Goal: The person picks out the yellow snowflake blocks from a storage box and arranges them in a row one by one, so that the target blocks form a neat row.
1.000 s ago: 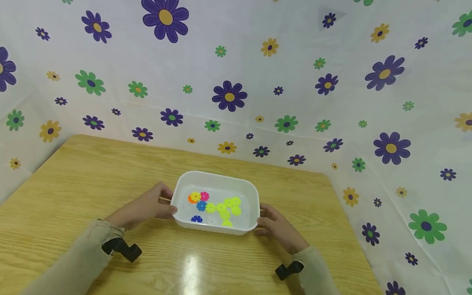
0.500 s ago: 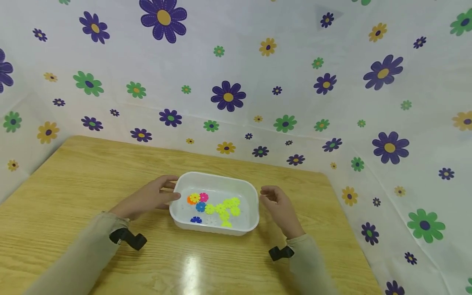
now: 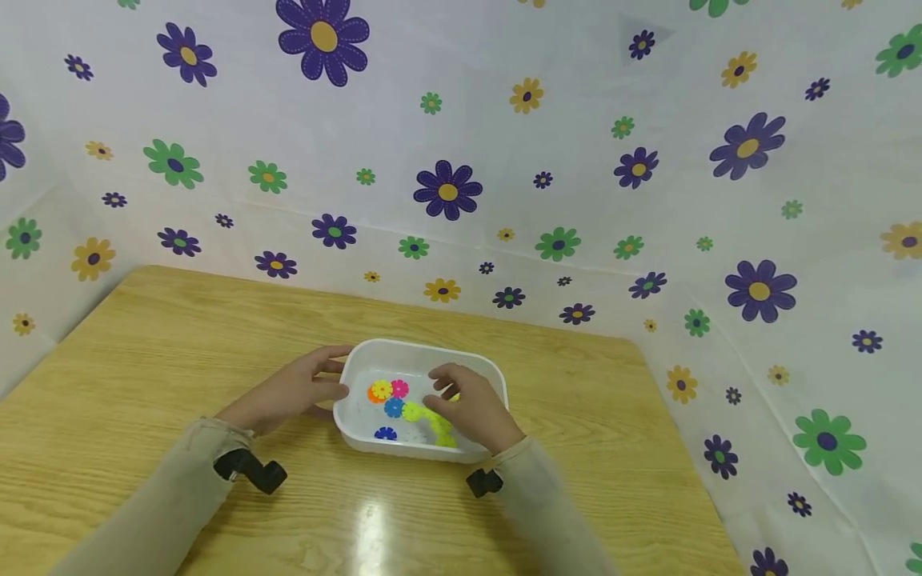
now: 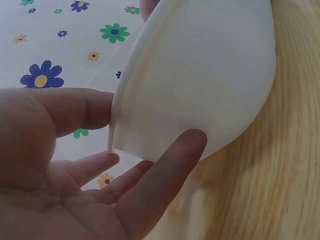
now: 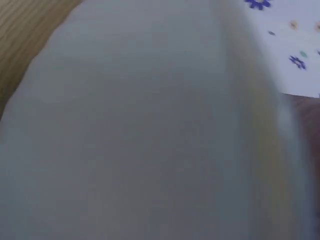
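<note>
A white plastic tray (image 3: 418, 456) holds several small flower-shaped plastic discs. A yellow disc (image 3: 382, 390) overlaps an orange one, with a pink disc (image 3: 399, 389) beside it. A light blue disc (image 3: 394, 407) and a dark blue disc (image 3: 385, 433) lie nearer the front. Several lime-yellow discs (image 3: 439, 424) sit partly beneath my right hand. My left hand (image 3: 295, 392) holds the tray's left end, its thumb at the rim and a finger (image 4: 185, 147) against the outer wall. My right hand (image 3: 471, 404) hovers over the tray's right half, fingers loosely bent, holding nothing.
The tray rests on a wooden table (image 3: 216, 336). A white curtain (image 3: 490, 144) printed with flowers hangs behind the table and along its sides. In the right wrist view the tray's blurred outer wall (image 5: 140, 125) fills most of the picture.
My right hand has let go of the tray's right end, lifted and moved left over the inside of the tray. My left hand has shifted slightly along the left end.
</note>
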`<state>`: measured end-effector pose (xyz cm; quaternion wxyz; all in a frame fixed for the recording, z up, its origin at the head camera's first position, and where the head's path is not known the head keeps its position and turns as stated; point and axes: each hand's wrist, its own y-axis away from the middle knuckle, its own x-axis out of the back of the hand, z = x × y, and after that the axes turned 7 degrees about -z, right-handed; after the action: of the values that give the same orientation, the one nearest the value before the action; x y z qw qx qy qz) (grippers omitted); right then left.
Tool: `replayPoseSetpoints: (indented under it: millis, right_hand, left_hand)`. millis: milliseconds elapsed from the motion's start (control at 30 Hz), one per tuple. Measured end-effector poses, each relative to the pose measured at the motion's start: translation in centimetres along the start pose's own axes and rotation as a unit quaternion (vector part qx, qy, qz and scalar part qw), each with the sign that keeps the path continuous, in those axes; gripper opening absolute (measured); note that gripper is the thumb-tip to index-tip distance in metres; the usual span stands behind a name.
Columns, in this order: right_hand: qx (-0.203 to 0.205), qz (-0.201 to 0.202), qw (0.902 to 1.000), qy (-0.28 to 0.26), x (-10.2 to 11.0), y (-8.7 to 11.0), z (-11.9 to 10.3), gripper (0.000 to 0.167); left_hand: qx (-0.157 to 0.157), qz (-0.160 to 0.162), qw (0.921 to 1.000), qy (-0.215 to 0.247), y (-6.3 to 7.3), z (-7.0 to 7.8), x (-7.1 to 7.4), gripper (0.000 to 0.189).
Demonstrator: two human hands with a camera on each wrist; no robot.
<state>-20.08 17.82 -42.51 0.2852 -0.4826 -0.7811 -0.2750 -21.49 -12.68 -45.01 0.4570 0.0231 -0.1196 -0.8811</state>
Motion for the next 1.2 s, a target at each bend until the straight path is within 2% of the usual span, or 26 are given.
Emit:
replayPoseSetpoints:
  millis: [100, 167, 467, 700, 867, 1067, 1200]
  right_hand:
    - [-0.029, -0.042, 0.9977, 0.045, -1.1, -0.6, -0.3, 0.035]
    - [-0.035, -0.054, 0.9954, 0.070, -1.6, -0.8, -0.4, 0.032]
    - [-0.059, -0.061, 0.9833, 0.161, -2.8, -1.9, -0.8, 0.029]
    - [-0.071, -0.060, 0.9790, 0.182, -3.1, -2.2, -1.4, 0.027]
    - [-0.075, -0.058, 0.9819, 0.164, -3.1, -2.3, -1.5, 0.024]
    - [-0.050, -0.060, 0.9939, 0.077, -2.9, -2.0, -1.5, 0.007]
    - [-0.044, -0.059, 0.9971, 0.024, -2.8, -1.6, -1.4, 0.003]
  left_hand:
    - [0.001, -0.002, 1.0000, -0.003, -0.1, 0.0, -0.1, 0.069]
    - [0.003, -0.001, 1.0000, -0.002, -0.2, -0.1, -0.2, 0.068]
    - [0.006, 0.002, 1.0000, -0.002, -0.4, 0.1, -0.4, 0.069]
    - [-0.002, 0.006, 1.0000, -0.004, -0.1, 0.0, 0.0, 0.069]
    - [-0.003, 0.008, 0.9999, -0.006, 0.1, 0.0, 0.1, 0.069]
    - [-0.002, 0.008, 1.0000, -0.004, 0.2, 0.2, -0.1, 0.070]
    - [-0.001, 0.007, 1.0000, 0.004, 0.2, 0.1, -0.3, 0.070]
